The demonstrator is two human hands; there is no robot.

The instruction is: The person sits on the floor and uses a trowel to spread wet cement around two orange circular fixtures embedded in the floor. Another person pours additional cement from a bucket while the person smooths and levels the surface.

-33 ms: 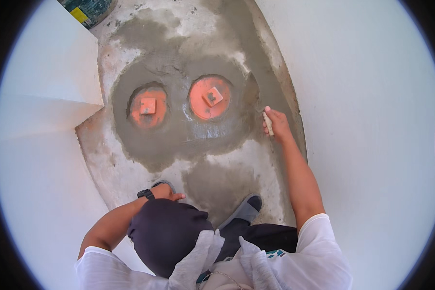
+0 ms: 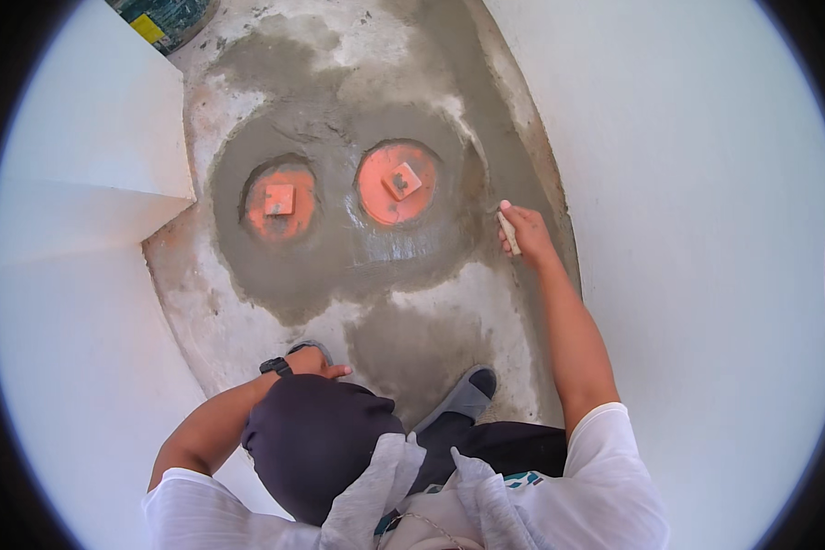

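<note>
A trowel is in my right hand [image 2: 526, 235], its fingers wrapped round the pale handle [image 2: 510, 233]. The trowel's mortar-smeared blade [image 2: 474, 174] points away from me and lies against the wet grey mortar [image 2: 325, 270], hard to tell from it. Two round orange covers are ringed by that mortar: the left cover [image 2: 284, 225] and the right cover [image 2: 387, 207], each with a raised square knob at its middle. At my bent knee [image 2: 316, 440] is my left hand [image 2: 313, 363], thumb extended to the right and the other fingers hidden. It holds nothing that I can see.
White walls stand close on the left [image 2: 82, 220] and right [image 2: 678, 229]; the left one has a jutting corner. A dark bucket-like container [image 2: 179, 20] with a yellow patch is at the far left. My slippered foot [image 2: 467, 396] rests on the stained concrete floor [image 2: 197, 312].
</note>
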